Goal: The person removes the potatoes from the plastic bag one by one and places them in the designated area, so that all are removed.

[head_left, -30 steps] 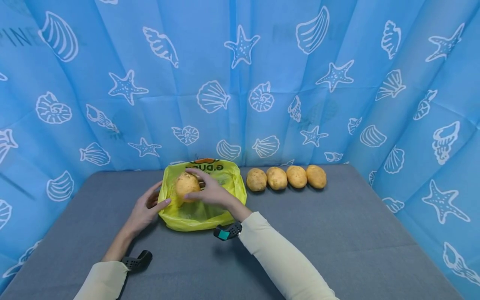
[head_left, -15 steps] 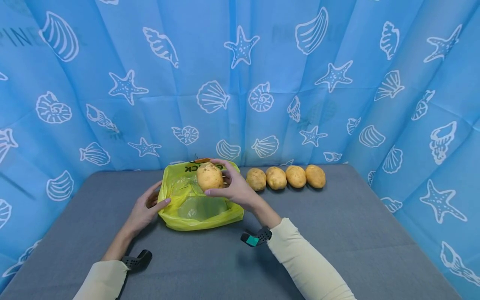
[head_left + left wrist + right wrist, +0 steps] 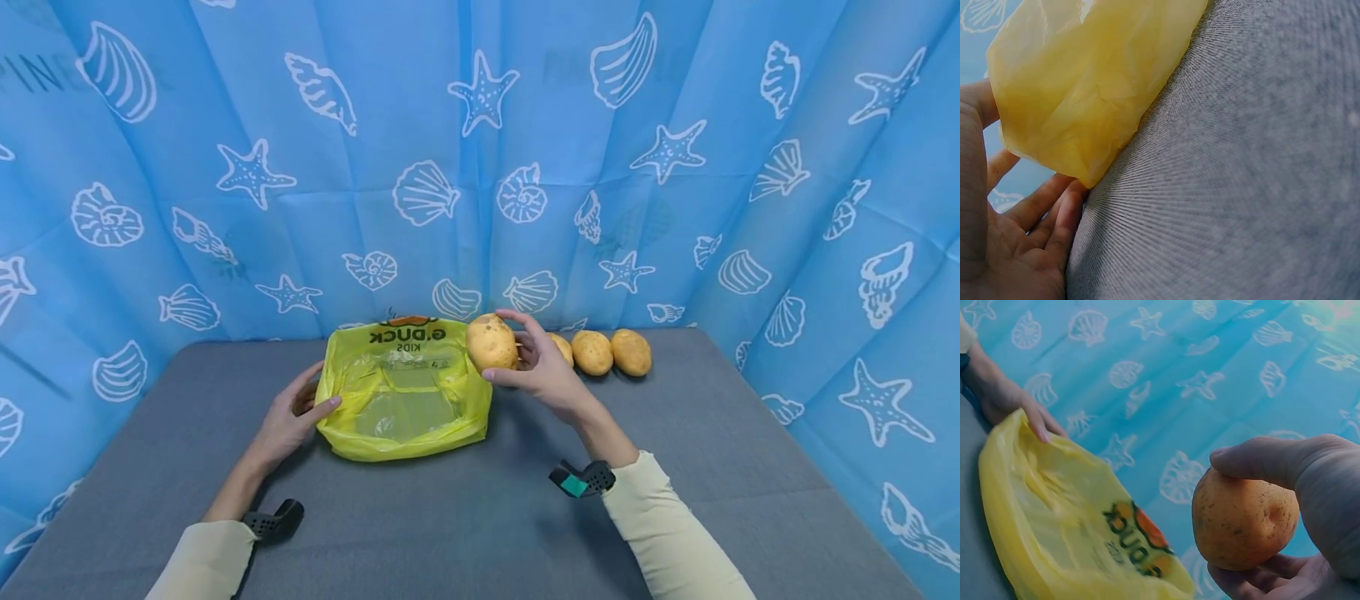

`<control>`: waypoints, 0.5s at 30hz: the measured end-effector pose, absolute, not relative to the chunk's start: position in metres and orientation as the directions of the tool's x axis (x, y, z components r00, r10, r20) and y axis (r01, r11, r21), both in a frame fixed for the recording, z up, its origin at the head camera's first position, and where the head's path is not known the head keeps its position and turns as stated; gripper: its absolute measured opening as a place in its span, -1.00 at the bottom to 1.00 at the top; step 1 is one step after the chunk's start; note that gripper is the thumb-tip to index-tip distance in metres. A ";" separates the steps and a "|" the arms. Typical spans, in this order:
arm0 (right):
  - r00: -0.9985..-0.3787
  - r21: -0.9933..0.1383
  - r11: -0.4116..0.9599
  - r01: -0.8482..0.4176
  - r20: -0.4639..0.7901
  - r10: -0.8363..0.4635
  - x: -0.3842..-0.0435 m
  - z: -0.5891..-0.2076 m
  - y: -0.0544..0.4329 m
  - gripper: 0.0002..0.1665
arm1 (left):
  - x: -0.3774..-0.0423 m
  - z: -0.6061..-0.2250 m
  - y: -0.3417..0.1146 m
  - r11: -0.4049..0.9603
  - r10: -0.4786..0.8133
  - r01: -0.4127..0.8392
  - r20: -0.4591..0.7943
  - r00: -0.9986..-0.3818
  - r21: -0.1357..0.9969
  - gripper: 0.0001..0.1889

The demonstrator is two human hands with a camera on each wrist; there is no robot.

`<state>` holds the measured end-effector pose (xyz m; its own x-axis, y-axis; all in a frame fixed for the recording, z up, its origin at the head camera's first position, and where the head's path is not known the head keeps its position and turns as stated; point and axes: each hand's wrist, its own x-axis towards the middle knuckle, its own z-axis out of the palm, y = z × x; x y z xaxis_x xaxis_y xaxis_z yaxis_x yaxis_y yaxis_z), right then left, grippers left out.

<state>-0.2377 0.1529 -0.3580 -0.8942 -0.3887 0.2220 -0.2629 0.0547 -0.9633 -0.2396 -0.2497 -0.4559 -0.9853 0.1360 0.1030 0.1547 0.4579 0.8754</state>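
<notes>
My right hand (image 3: 543,367) grips a potato (image 3: 492,342) between thumb and fingers, above the right rim of a yellow plastic bag (image 3: 405,450). Close up in the right wrist view, the potato (image 3: 1241,519) has brown specks, with the thumb over its top and fingers below. My left hand (image 3: 288,417) holds the bag's left side, thumb over the rim and the other fingers outside. The left wrist view shows those fingers (image 3: 1044,219) against the bag's yellow corner (image 3: 1091,119). The bag lies with its mouth open and dark lettering on its far side.
More potatoes stand in a row at the table's back right, such as the end potato (image 3: 632,352); my right hand partly hides the row's left end. The grey cloth-covered table (image 3: 420,533) meets a blue shell-print curtain (image 3: 480,217) behind.
My right hand has carried the potato from over the bag's left part rightward to its right rim, and now overlaps the row of potatoes. The left hand has stayed at the bag's left side.
</notes>
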 end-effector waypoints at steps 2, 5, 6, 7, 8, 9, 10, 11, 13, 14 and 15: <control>-0.904 -0.962 0.076 -0.264 0.219 -0.366 -0.238 -0.359 0.164 -0.05 | -0.240 -0.456 -0.250 0.459 0.138 0.156 0.103 -0.985 0.875 -0.21; -0.920 -0.962 0.095 -0.255 0.211 -0.331 -0.237 -0.360 0.179 -0.04 | -0.240 -0.455 -0.250 0.465 0.138 0.158 0.105 -0.985 0.871 -0.21; -0.924 -0.963 0.098 -0.250 0.208 -0.320 -0.236 -0.360 0.184 -0.04 | -0.240 -0.455 -0.250 0.467 0.137 0.159 0.106 -0.985 0.870 -0.21; -0.928 -0.963 0.102 -0.249 0.207 -0.310 -0.236 -0.360 0.188 -0.03 | -0.240 -0.455 -0.250 0.468 0.137 0.160 0.107 -0.985 0.869 -0.21; -0.931 -0.963 0.106 -0.249 0.208 -0.301 -0.235 -0.360 0.192 -0.03 | -0.240 -0.455 -0.249 0.468 0.136 0.160 0.108 -0.985 0.869 -0.21; -0.933 -0.963 0.108 -0.248 0.207 -0.293 -0.235 -0.361 0.196 -0.02 | -0.239 -0.455 -0.249 0.468 0.137 0.162 0.110 -0.985 0.869 -0.21; -0.936 -0.963 0.109 -0.246 0.207 -0.286 -0.235 -0.361 0.199 -0.02 | -0.239 -0.455 -0.249 0.467 0.137 0.163 0.111 -0.984 0.869 -0.21; -0.938 -0.964 0.109 -0.244 0.206 -0.279 -0.235 -0.361 0.203 -0.02 | -0.239 -0.455 -0.249 0.464 0.138 0.165 0.113 -0.984 0.871 -0.21; -0.942 -0.965 0.108 -0.239 0.203 -0.269 -0.236 -0.361 0.209 -0.01 | -0.239 -0.456 -0.249 0.459 0.139 0.168 0.117 -0.983 0.872 -0.21; -0.944 -0.967 0.103 -0.235 0.201 -0.263 -0.236 -0.361 0.213 -0.01 | -0.239 -0.456 -0.249 0.455 0.140 0.171 0.119 -0.983 0.874 -0.21; -0.946 -0.969 0.098 -0.227 0.196 -0.257 -0.237 -0.361 0.216 -0.01 | -0.239 -0.456 -0.249 0.452 0.143 0.173 0.120 -0.982 0.875 -0.21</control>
